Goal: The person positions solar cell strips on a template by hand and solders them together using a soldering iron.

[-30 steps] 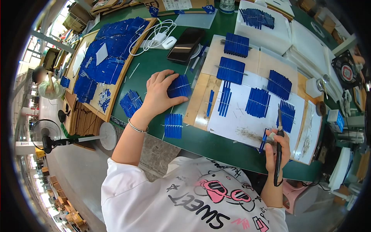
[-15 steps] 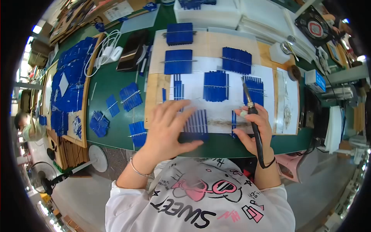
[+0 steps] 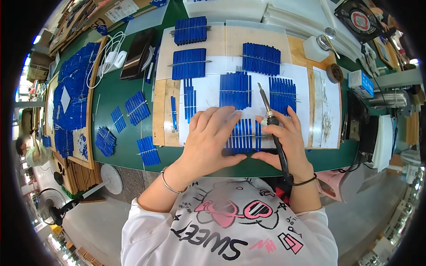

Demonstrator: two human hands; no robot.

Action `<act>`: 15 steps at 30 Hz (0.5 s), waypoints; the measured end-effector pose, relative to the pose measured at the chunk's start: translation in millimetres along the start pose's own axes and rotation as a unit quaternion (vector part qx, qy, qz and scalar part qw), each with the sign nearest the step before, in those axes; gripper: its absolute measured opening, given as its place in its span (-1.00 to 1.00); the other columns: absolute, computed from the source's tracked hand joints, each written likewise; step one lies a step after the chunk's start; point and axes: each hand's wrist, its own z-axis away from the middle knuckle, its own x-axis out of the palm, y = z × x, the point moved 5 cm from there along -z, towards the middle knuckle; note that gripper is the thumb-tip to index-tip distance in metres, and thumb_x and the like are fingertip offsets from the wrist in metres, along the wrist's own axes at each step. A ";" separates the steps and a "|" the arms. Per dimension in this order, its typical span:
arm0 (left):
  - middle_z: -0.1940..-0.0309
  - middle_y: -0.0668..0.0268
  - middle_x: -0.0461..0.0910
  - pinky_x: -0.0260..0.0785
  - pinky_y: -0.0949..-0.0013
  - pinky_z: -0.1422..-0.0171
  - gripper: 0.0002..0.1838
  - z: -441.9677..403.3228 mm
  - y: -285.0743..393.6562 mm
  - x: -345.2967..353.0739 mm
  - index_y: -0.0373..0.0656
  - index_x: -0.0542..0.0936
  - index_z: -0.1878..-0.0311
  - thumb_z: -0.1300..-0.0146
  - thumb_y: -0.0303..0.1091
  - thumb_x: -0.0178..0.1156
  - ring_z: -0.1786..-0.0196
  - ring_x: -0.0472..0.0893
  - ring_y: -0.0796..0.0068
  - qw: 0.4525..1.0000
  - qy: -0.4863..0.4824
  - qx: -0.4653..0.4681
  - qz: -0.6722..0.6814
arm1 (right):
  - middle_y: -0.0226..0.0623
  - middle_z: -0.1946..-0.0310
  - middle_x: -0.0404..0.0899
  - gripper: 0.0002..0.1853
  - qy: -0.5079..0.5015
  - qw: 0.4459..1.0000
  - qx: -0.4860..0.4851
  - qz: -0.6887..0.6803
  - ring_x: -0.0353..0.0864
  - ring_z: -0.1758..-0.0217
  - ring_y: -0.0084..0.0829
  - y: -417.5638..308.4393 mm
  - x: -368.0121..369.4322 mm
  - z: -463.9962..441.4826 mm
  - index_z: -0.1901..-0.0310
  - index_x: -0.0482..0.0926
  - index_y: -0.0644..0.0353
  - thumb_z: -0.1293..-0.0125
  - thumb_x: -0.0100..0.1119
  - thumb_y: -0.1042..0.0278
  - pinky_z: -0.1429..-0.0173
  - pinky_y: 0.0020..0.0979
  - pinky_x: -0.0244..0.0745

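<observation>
Left hand [image 3: 206, 137]: fingers curved apart around a row of blue strips [image 3: 239, 135]; whether pinching, I cannot tell. Right hand [image 3: 286, 137]: fingers closed round a soldering iron [image 3: 271, 116], thumb and index beside a narrow blue strip [image 3: 258, 135]. Beyond the fingertips: white sheet [image 3: 211, 94]. Nearer me than the fingers: white shirt [image 3: 235, 221], lettered "SWEET". Far left beyond them: carton label [image 3: 120, 10], print too small for me.

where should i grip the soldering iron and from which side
The soldering iron is probably best gripped by its black handle, from the person's side: its slim metal tip points away, and the right hand holds it there.
</observation>
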 end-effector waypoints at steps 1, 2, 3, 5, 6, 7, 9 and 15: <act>-0.26 0.21 0.41 0.14 0.07 -0.37 -0.12 1.4 0.8 -0.6 -0.15 0.50 -0.24 0.26 -0.09 0.56 -0.30 0.34 0.13 1.000 0.002 0.001 0.002 | -0.29 -0.13 0.66 -0.32 0.005 1.000 -0.001 0.006 0.44 -0.36 -0.06 -0.5 0.2 0.1 -0.01 0.46 0.01 0.10 0.60 -0.04 -0.56 0.14 -0.04; -0.27 0.22 0.41 0.15 0.07 -0.37 -0.13 3.0 1.5 -1.2 -0.13 0.51 -0.24 0.25 -0.09 0.56 -0.30 0.35 0.14 1.000 0.004 0.002 0.004 | -0.29 -0.13 0.66 -0.32 0.005 1.000 -0.002 0.004 0.44 -0.36 -0.06 -0.5 0.8 0.0 -0.01 0.46 0.01 0.10 0.60 -0.04 -0.56 0.14 -0.04; -0.27 0.22 0.41 0.15 0.07 -0.37 -0.13 5.3 0.7 -0.6 -0.13 0.51 -0.24 0.25 -0.09 0.56 -0.30 0.35 0.14 1.000 0.004 0.001 0.003 | -0.29 -0.14 0.66 -0.32 0.005 1.000 -0.002 0.009 0.45 -0.35 -0.06 -0.3 1.3 -0.2 -0.02 0.46 0.01 0.09 0.60 -0.04 -0.56 0.14 -0.03; -0.27 0.22 0.44 0.22 0.08 -0.32 -0.22 12.2 3.9 2.9 -0.05 0.58 -0.20 0.20 -0.07 0.53 -0.28 0.38 0.15 0.998 0.008 0.056 0.009 | -0.30 -0.14 0.65 -0.33 0.004 1.000 -0.001 0.013 0.45 -0.35 -0.06 -0.5 2.5 0.0 -0.02 0.46 0.01 0.08 0.59 -0.03 -0.56 0.13 -0.03; -0.27 0.22 0.44 0.22 0.08 -0.32 -0.22 14.6 3.9 5.0 -0.05 0.58 -0.20 0.20 -0.07 0.53 -0.28 0.38 0.15 0.998 0.008 0.056 0.009 | -0.30 -0.14 0.65 -0.33 0.006 1.000 0.001 0.011 0.45 -0.35 -0.06 -0.4 2.7 -0.1 -0.02 0.46 0.01 0.08 0.59 -0.03 -0.56 0.13 -0.02; -0.25 0.22 0.46 0.24 0.10 -0.30 -0.25 17.0 7.1 6.7 -0.04 0.59 -0.18 0.18 -0.07 0.52 -0.26 0.40 0.14 0.996 0.010 0.084 0.012 | -0.30 -0.14 0.65 -0.33 0.008 1.000 0.002 0.009 0.45 -0.35 -0.06 -0.4 2.7 -1.0 -0.03 0.46 0.01 0.08 0.59 -0.03 -0.56 0.13 -0.02; -0.23 0.25 0.47 0.26 0.13 -0.31 -0.28 19.9 13.2 3.4 -0.07 0.58 -0.17 0.18 -0.18 0.51 -0.24 0.43 0.20 0.994 0.015 0.101 0.025 | -0.30 -0.14 0.66 -0.32 0.005 1.000 0.004 0.010 0.45 -0.35 -0.06 -0.4 1.9 -1.1 -0.03 0.45 0.01 0.08 0.59 -0.03 -0.56 0.13 -0.03; -0.18 0.19 0.48 0.30 0.11 -0.26 -0.35 31.9 -2.5 -5.7 -0.12 0.59 -0.14 0.12 -0.26 0.48 -0.21 0.45 0.13 0.996 0.068 0.035 0.041 | -0.31 -0.14 0.67 -0.31 0.020 1.000 0.014 -0.006 0.42 -0.38 -0.08 -9.0 -1.1 2.3 -0.05 0.44 0.01 0.08 0.59 -0.03 -0.58 0.13 -0.09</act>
